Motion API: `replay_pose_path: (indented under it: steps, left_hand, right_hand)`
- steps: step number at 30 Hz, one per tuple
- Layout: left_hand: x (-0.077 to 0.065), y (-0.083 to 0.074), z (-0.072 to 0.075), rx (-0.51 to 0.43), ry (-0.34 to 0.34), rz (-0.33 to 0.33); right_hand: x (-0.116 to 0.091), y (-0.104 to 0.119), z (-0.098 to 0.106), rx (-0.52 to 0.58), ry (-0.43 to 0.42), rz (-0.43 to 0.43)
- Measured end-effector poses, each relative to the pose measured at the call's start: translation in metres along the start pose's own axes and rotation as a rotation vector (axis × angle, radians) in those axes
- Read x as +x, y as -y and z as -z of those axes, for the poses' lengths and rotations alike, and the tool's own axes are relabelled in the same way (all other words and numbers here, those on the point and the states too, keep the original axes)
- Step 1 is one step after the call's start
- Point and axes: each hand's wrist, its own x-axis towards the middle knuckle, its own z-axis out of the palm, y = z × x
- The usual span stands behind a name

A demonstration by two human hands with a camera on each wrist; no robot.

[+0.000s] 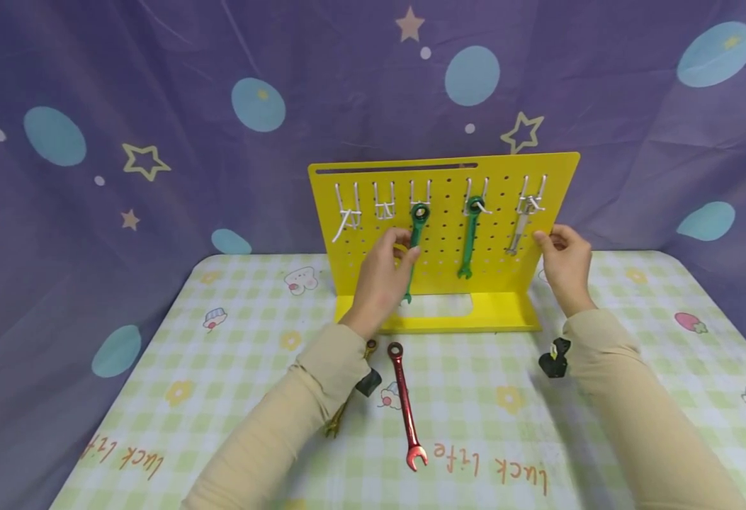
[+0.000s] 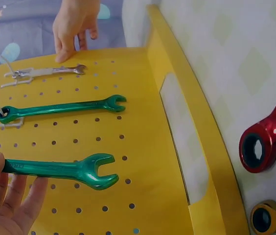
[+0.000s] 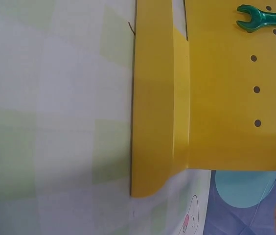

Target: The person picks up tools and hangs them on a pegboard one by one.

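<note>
My left hand pinches a green wrench by the handle, thumb on the near side, fingers beyond. Wrench is upright in front of the board, ring end up at hook 3 from the left, open end down; can't tell if the ring sits on the hook. My right hand grips the board's right edge, thumb on the near face, fingers curled behind.

Board: yellow, perforated, upright on the worktop, base lip facing me, 5 white hooks in a row up top. Another green wrench hangs on hook 4, ring up. Silver wrench, smaller, hangs on hook 5, just left of my right hand.

On the worktop, near side of the board: red wrench, ring end far, open end near; left of it a gold wrench, partly hidden under my left sleeve. Worktop has a pale green check cloth. Purple curtain with stars and blue shapes on the far side.
</note>
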Motion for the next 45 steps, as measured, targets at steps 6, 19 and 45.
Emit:
replay_pose_path:
  steps: [6, 19, 45]
  left_hand:
    - [0.005, 0.001, -0.002, 0.025, -0.001, 0.034]
    - [0.019, 0.005, -0.01, 0.054, -0.047, 0.035]
    - [0.033, 0.017, -0.022, 0.044, -0.052, 0.072]
  right_hand:
    - [0.0, -0.001, -0.001, 0.005, -0.001, -0.004]
    - [0.0, -0.003, -0.003, 0.005, -0.012, 0.013]
    - [0.0, -0.002, -0.001, -0.006, 0.0, 0.002]
